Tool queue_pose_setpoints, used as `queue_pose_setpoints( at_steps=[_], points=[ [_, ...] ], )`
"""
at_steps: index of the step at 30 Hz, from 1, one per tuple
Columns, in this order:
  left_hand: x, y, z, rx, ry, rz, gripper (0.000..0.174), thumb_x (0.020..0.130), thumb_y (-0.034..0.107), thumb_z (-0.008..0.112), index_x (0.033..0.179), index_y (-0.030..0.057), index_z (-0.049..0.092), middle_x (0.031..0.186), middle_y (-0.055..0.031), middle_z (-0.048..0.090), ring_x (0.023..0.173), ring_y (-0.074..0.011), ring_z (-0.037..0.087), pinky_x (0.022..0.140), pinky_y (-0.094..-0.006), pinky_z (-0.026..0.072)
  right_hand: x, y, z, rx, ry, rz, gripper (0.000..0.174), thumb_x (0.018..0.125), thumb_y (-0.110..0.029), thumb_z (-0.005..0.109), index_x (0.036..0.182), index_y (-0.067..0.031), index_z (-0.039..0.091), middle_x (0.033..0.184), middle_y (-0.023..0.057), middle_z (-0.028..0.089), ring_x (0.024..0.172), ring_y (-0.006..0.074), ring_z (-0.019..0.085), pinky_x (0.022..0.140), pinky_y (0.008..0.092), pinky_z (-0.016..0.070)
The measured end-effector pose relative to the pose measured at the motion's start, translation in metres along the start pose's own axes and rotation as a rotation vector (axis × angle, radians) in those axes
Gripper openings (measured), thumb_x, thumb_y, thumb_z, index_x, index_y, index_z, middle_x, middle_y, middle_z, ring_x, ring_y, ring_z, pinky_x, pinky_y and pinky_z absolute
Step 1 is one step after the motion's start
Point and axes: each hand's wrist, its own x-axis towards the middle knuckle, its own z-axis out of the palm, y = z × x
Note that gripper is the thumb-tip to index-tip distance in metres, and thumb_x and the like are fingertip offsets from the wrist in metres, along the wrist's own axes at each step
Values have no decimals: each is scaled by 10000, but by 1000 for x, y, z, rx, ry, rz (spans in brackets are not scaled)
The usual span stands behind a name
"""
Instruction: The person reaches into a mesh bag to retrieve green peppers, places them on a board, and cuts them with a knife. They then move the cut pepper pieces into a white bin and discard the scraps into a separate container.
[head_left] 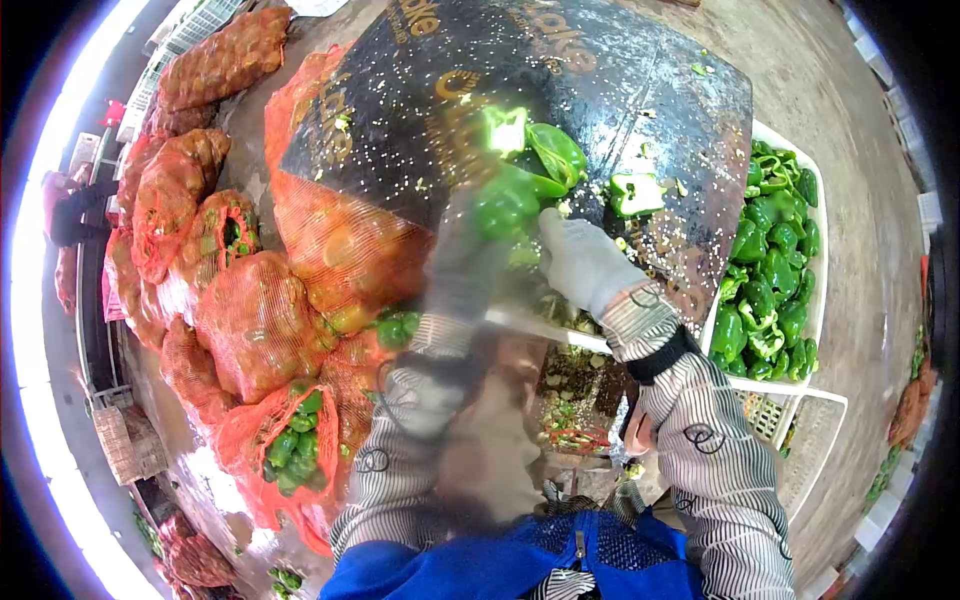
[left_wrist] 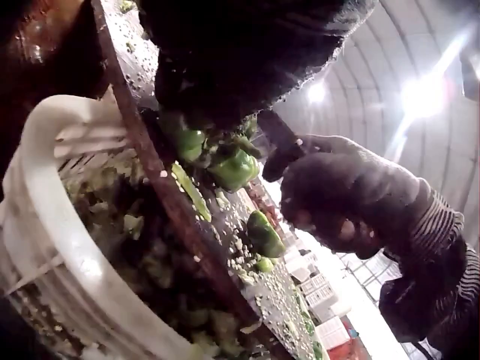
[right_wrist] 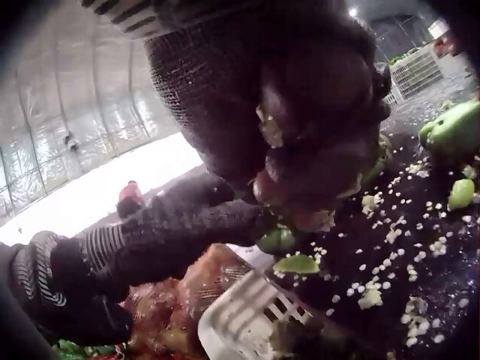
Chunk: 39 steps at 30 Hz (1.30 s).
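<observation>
My left hand (head_left: pixel 462 240), gloved and blurred in the head view, holds a green bell pepper (head_left: pixel 506 203) over the dark board (head_left: pixel 640 90). In the left wrist view a green pepper (left_wrist: pixel 234 169) shows just under that hand. Beside it, my right hand (head_left: pixel 590 262) wears a grey glove, its fingers curled. From this fist in the left wrist view sticks a short dark blade-like tool (left_wrist: pixel 279 141); its exact kind I cannot tell. Cut pepper pieces, one a pale open half (head_left: pixel 636 194), lie close by among scattered seeds.
A white crate (head_left: pixel 818 235) of green peppers stands at the right. Under the board's near edge is a white basket (left_wrist: pixel 82 247) of scraps. Red net sacks (head_left: pixel 265 325) of produce crowd the left side, one open with peppers (head_left: pixel 295 445).
</observation>
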Motion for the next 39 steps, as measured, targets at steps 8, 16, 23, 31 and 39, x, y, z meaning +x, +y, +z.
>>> queue_pose_setpoints(
  at_steps=[8,16,23,31,39],
  points=[
    [6,-16,16,229,114,263,686,825,295,715,1405,136,385,1335,-209,430,1200,-401,485,971,-446,474,21,12,21,7,-93,65,336,812,-9,564,1124,58,458,965,269,639,992,400,621,840,465,494],
    [42,-13,15,376,171,195,553,911,297,606,1383,117,380,1367,-213,416,1240,-393,457,1032,-448,437,-58,65,65,8,138,-90,431,792,6,639,1184,15,458,823,216,649,784,380,652,710,451,535],
    [90,-72,-2,2,387,38,659,891,403,616,1415,66,399,1293,-290,529,1209,-428,514,985,-445,415,-65,63,50,336,38,191,431,857,-157,676,1218,26,529,1063,259,655,955,359,661,862,428,517],
    [-156,-221,-32,216,178,-420,327,926,308,620,1110,38,622,930,-107,690,803,-229,639,783,-356,504,-63,76,65,533,80,227,368,863,-175,619,1157,39,561,871,139,640,664,155,599,614,300,501],
    [-170,-242,109,248,-322,-742,601,832,246,684,1372,115,456,1240,-193,603,1109,-354,604,925,-402,488,-60,65,64,402,123,194,278,844,-133,589,1095,-13,599,760,75,609,633,117,551,597,287,462]
  ],
)
